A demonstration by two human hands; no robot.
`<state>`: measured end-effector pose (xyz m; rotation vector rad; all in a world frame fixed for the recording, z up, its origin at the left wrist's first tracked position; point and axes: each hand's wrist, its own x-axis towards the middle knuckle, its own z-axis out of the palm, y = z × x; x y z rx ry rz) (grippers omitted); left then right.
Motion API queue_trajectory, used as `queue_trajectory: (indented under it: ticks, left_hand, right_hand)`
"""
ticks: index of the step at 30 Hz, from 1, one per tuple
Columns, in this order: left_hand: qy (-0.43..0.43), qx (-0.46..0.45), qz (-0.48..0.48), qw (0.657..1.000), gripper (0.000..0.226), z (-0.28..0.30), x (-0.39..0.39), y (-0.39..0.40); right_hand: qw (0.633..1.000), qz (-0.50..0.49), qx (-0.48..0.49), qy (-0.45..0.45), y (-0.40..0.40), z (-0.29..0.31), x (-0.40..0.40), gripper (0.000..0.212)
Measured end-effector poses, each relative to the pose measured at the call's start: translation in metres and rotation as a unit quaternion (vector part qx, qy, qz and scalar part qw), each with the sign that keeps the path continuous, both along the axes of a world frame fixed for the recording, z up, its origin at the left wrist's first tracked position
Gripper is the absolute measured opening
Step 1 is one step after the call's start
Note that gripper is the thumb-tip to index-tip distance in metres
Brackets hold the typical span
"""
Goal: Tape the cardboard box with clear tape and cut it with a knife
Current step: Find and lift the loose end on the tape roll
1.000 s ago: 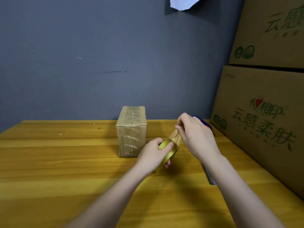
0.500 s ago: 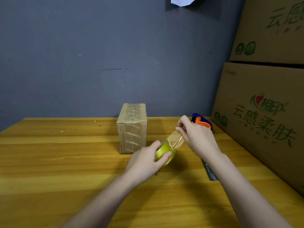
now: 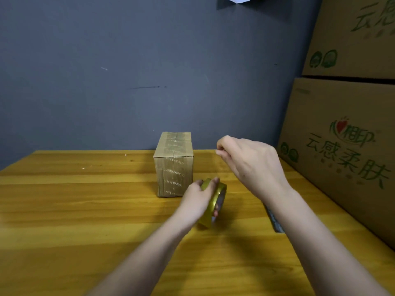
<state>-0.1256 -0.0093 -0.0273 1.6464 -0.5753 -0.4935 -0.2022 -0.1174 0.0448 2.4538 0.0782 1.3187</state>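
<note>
A small brown cardboard box (image 3: 174, 165), wrapped in clear tape, stands upright near the back of the wooden table (image 3: 85, 210). My left hand (image 3: 197, 199) grips a yellowish roll of clear tape (image 3: 214, 205), held on edge just right of the box's front. My right hand (image 3: 250, 163) is raised above and to the right of the roll. Its fingertips are pinched together on the pulled-out tape end, and the clear strip itself is hard to make out. A grey knife (image 3: 274, 220) lies on the table, partly under my right forearm.
Two large printed cartons (image 3: 342, 157) are stacked along the table's right side. A dark grey wall stands close behind the box. A scrap of white paper (image 3: 237, 0) hangs at the wall's top.
My right hand has risen up and away from the roll, drawing the tape end out. My left hand has tilted the roll lower. The blue and orange object at the back is now hidden behind my right hand.
</note>
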Motion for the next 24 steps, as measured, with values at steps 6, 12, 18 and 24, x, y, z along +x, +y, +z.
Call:
queue_trajectory:
  ticks: [6,12,18,24]
  left_hand:
    - [0.123,-0.063,-0.046,0.989,0.009,-0.003,-0.011,0.004]
    - [0.057,-0.028,-0.083,0.995,0.009,-0.012,-0.009,0.0]
    - [0.064,-0.011,-0.074,0.995,0.014,-0.005,-0.006,-0.005]
    - [0.026,0.081,-0.036,0.996,0.038,0.001,0.0,0.001]
  right_hand:
    - [0.998,-0.021,0.051,0.041,-0.009,0.005,0.011,0.016]
    - [0.997,-0.017,0.045,0.055,-0.018,0.001,0.012,0.017]
    - [0.998,0.013,0.016,0.055,-0.008,0.003,0.006,0.023]
    - [0.995,0.052,0.058,0.063,-0.008,0.004,0.013,0.024]
